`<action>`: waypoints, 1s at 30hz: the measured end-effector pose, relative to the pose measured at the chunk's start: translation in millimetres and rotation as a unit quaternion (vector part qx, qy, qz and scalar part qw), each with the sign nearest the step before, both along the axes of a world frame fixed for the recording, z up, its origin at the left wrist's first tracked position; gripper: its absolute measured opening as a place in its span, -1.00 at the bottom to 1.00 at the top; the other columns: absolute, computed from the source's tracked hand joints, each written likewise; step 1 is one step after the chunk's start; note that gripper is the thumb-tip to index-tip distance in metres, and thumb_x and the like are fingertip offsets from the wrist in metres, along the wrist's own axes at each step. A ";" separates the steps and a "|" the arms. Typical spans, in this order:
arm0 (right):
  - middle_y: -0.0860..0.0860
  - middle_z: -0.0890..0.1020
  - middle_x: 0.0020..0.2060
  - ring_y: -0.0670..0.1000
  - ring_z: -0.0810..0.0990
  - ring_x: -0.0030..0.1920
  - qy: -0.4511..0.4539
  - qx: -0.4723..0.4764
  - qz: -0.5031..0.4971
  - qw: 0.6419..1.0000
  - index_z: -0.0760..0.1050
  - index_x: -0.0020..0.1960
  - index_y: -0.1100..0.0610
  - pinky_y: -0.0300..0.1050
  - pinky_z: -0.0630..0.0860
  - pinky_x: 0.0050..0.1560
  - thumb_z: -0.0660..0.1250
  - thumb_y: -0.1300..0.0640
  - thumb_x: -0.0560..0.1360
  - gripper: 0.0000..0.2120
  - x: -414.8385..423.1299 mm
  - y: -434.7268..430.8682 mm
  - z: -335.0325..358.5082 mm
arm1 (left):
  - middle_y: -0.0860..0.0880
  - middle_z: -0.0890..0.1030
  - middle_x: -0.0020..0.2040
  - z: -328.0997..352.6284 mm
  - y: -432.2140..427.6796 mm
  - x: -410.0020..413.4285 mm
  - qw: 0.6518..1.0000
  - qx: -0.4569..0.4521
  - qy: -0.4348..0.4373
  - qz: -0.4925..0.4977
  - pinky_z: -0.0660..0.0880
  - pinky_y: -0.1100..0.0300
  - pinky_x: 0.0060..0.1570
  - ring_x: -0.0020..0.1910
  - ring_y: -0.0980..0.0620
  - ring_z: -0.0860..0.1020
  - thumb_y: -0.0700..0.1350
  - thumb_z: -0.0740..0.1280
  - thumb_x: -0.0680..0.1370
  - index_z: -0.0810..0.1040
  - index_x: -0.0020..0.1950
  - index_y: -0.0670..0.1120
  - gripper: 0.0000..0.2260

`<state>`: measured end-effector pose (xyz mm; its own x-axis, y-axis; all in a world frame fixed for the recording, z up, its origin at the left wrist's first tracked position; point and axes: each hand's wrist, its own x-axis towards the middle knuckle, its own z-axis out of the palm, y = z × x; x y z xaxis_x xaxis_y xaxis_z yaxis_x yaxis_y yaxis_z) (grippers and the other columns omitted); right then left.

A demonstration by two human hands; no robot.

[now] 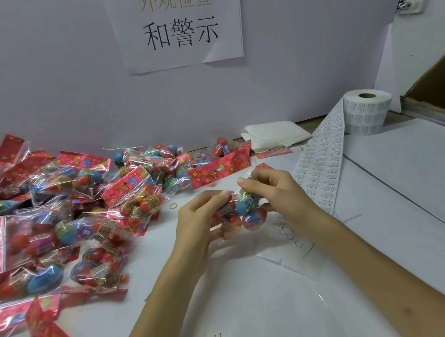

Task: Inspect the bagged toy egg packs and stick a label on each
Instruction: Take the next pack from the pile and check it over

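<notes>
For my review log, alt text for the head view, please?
Left hand and right hand hold one bagged toy egg pack over the white table, fingers curled round it. A heap of more packs with red flowered headers lies at left; a label roll, its strip unrolled, stands at right. A paper sign hangs on the wall behind.

The pack I held was clear plastic film, glossy and crinkled, with smooth, shiny plastic eggs inside. The pile beside it had the same glinting film, topped by red headers that looked like glossy printed card. The label roll was matt white paper, as were the sheet I worked on and the sign. The box looked like dull brown cardboard.
</notes>
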<state>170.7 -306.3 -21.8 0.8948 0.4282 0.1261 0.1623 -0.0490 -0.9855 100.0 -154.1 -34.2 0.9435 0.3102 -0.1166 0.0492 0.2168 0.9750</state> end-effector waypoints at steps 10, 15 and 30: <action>-0.01 0.67 -0.24 -0.06 0.65 -0.16 0.037 -0.002 0.006 0.999 0.68 -0.13 0.14 -0.20 0.59 -0.22 0.45 0.15 0.53 -0.91 2.2 -1.5 2.6 | -0.16 0.74 -0.08 -1.4 3.5 3.1 0.999 -0.016 0.010 0.038 0.62 0.04 -0.22 0.01 -0.19 0.71 -0.17 0.46 0.54 0.74 -0.10 -0.10 -0.93; -0.02 0.70 -0.23 -0.06 0.69 -0.20 0.072 0.036 -0.010 0.997 0.64 -0.03 0.16 -0.21 0.60 -0.24 0.47 0.13 0.53 -0.90 2.2 -2.5 1.7 | -0.13 0.74 -0.07 -0.8 3.9 3.4 0.997 -0.030 0.006 0.065 0.59 0.10 -0.35 -0.10 -0.08 0.72 -0.17 0.44 0.55 0.75 -0.16 -0.05 -0.87; -0.02 0.71 -0.23 -0.11 0.67 -0.21 0.064 -0.051 0.050 0.995 0.63 -0.03 0.16 -0.21 0.61 -0.21 0.41 0.17 0.58 -0.94 5.7 -6.3 -2.5 | -0.10 0.74 -0.01 -0.8 8.3 3.1 0.988 -0.056 -0.019 0.142 0.61 0.12 -0.31 0.01 -0.11 0.72 -0.10 0.43 0.58 0.73 -0.02 -0.06 -0.91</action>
